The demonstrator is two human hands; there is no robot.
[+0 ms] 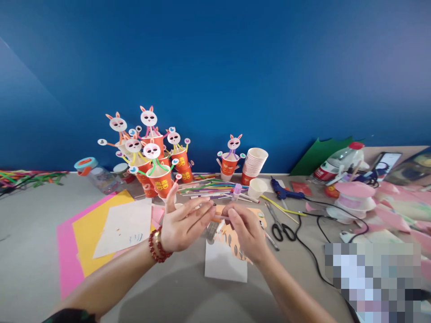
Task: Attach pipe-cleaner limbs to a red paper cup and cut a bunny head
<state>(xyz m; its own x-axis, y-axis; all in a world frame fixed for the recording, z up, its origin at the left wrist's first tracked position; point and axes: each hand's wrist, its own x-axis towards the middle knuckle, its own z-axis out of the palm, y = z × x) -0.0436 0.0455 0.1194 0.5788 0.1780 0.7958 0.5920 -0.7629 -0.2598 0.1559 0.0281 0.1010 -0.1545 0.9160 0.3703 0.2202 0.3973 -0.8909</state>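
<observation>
Left hand (185, 226): fingers straight and together, thumb raised apart; tips at the stick's near end. Contact with it cannot be told; a small dark tip shows there, identity unclear.
Right hand (247, 229): thumb and fingers pinched on the stick.
Stick (220, 217): thin, pale, roughly level between the hands, above the orange sheet.
Handling: judged slender, so a light pinch close to the working end should limit bending; steady both wrists and keep the tip in sight.
Orange sheet (237, 240): leaf-shaped marks, partly over the white sheet (225, 268).
Scissors (278, 224): right of the right hand, on the counter (30, 251).
Glue gun (284, 193): beyond the scissors; its cord warrants elbow clearance.
Rabbit cups (160, 179): behind the left hand, by the wall.
</observation>
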